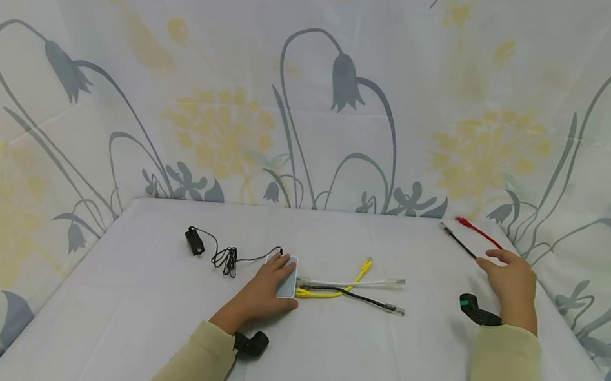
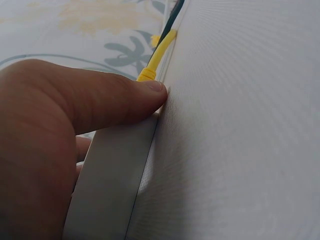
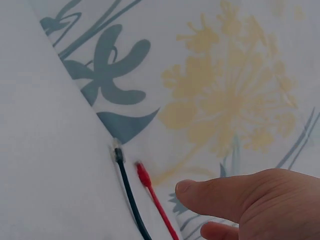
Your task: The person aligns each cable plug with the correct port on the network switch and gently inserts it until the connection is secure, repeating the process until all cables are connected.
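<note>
My left hand [image 1: 266,286] grips a small white network switch [image 1: 287,285], with the fingers over its top and the thumb along its near edge. A yellow network cable [image 1: 350,286], a white cable [image 1: 371,284] and a black cable [image 1: 363,298] run rightward from its side. In the left wrist view the thumb tip lies beside the yellow plug [image 2: 146,75]. At the table's far right corner, my right hand [image 1: 512,284] hovers around a short black cable [image 3: 127,182] and a red cable [image 3: 156,200]. Its thumb stands apart from both in the right wrist view.
A black power adapter [image 1: 195,241] lies left of the switch, its thin coiled cord [image 1: 227,259] leading to the switch's back. The white-covered table [image 1: 362,368] meets a flower-printed cloth [image 1: 228,75] at the back and both sides.
</note>
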Motion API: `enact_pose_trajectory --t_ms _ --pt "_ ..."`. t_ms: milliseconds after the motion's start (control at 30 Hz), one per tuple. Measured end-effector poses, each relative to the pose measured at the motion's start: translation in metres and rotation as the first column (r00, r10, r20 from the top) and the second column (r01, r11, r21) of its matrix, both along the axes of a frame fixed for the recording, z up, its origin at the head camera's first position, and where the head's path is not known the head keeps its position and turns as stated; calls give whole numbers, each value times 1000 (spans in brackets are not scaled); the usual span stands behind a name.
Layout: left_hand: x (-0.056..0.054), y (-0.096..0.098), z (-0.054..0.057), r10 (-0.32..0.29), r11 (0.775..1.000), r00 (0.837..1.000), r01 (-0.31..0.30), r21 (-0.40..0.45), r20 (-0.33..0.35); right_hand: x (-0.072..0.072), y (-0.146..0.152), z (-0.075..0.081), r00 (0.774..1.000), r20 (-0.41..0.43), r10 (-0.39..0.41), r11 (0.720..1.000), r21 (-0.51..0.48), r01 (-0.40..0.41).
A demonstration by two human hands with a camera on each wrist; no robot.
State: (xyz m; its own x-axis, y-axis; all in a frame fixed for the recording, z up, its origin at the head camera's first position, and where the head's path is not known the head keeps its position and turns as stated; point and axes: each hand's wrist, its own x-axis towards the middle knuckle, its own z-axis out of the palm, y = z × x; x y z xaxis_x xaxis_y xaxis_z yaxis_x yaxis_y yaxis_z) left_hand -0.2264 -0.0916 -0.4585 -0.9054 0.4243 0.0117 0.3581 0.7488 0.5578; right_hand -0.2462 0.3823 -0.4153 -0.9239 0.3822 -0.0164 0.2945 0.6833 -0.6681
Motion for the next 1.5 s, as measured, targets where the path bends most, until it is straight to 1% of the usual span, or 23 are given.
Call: enact_pose_trajectory --t_ms 167,367,467,667,867,1100,1300,1500 --pt "-1 0 0 0 1000 1000 0 -5 -5 3 5 -2 999 20 -27 1000 -10 27" --pt "-2 -1 -6 -12 1000 1000 12 0 -12 5 11 -3 995 62 -78 997 -15 79" --pt "-2 -1 -7 -21 1000 1000 21 4 -21 5 13 -5 993 71 -91 996 -10 92" --pt "-2 -1 -7 -22 1000 1000 22 2 -18 6 15 -4 991 89 -100 995 -1 100" --pt "-2 -1 -6 -6 1000 1000 6 -23 -10 8 17 -3 988 117 -96 995 21 94" --pt "-2 -1 -4 -9 1000 1000 9 -9 -8 7 22 -10 988 122 -94 994 75 85" --pt "-2 0 -3 -4 1000 1000 4 -7 -7 7 25 -15 985 142 -97 994 71 87" --pt "-1 0 -2 -6 1000 1000 6 -4 -7 7 28 -19 983 164 -77 995 75 66"
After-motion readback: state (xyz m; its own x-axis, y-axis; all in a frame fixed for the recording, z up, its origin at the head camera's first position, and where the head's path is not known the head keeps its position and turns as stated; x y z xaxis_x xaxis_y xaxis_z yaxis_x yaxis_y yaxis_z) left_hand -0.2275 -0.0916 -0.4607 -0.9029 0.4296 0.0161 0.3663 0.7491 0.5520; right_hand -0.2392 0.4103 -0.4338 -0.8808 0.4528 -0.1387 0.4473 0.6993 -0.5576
